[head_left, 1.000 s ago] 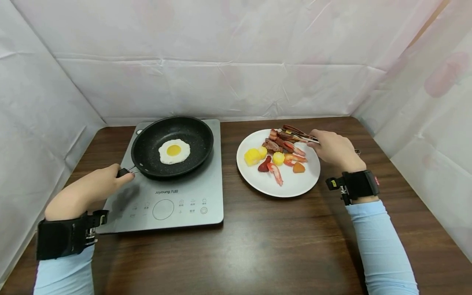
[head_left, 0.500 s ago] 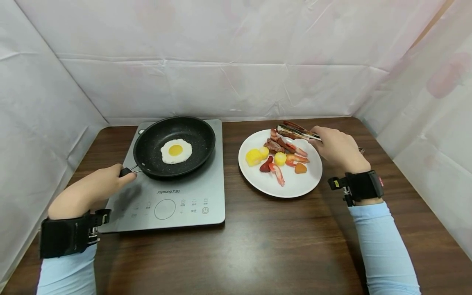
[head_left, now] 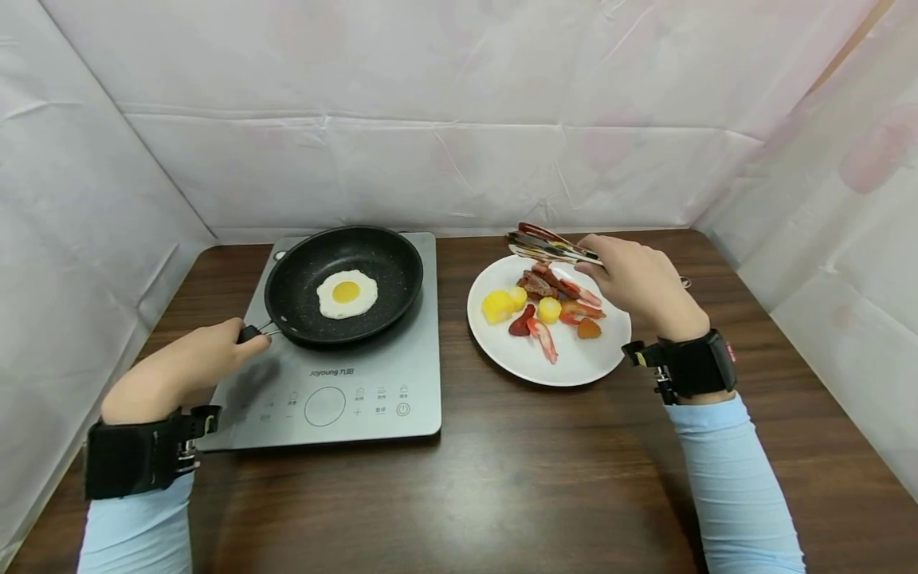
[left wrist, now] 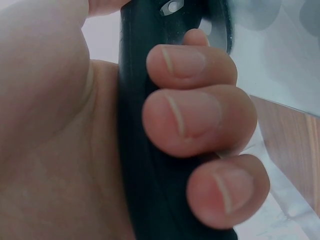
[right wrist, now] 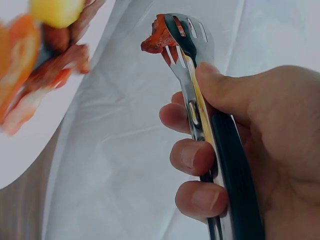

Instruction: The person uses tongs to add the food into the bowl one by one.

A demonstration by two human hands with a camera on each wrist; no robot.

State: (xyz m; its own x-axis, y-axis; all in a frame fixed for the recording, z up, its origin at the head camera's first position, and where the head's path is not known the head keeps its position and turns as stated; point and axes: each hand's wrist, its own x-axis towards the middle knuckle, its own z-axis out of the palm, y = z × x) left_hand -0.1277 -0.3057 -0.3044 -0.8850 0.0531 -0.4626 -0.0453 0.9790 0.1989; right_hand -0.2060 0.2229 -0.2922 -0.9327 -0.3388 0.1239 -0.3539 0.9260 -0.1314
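**Pan steadied, meat lifted in the tongs**

The left hand (head_left: 182,371) has its grip wrapped round the pan handle (left wrist: 145,150), fingers (left wrist: 200,117) curled tight over the black bar, which keeps the frying pan (head_left: 344,283) steady on the cooker (head_left: 358,383) toward the desk's left side. A fried egg (head_left: 347,293) lies flat in the middle of the pan.

The right hand (head_left: 634,279) squeezes a pair of tongs (right wrist: 192,75) together, its grip clenched on the dark handles so that the metal tips pinch a reddish strip of meat (right wrist: 157,37). The tongs hang above the far rim of the white plate (head_left: 566,363), which sits on the desk (head_left: 502,478) right of the cooker, toward the back edge. Yellow corn pieces (head_left: 498,305), shrimp and more meat lie on the plate.
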